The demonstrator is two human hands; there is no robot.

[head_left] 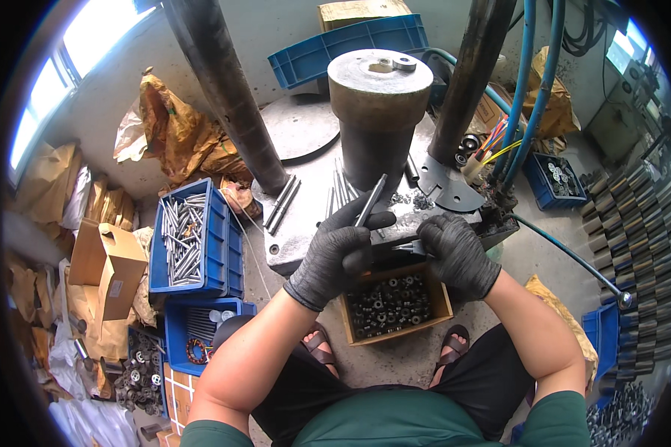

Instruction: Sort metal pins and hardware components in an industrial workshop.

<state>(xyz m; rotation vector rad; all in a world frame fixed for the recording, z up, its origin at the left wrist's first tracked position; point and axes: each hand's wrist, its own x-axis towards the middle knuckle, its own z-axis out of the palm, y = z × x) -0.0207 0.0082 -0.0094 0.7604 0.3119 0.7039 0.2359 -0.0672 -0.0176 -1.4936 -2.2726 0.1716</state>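
Rod [371,200]: in left hand [334,255], before the cylinder [376,123]
Cylinder: on table [297,240], between columns [224,86]
Rod bin [226,249]: table's left
Parts box [401,331]: at table's near side

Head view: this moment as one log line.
left hand: holds metal rod; right hand: at metal piece, grip unclear; below: box of small dark parts; at left: blue crate of rods

To your left sit a cardboard box [122,281] and crumpled brown paper [168,134]; to your right, blue hoses [528,52] hang.
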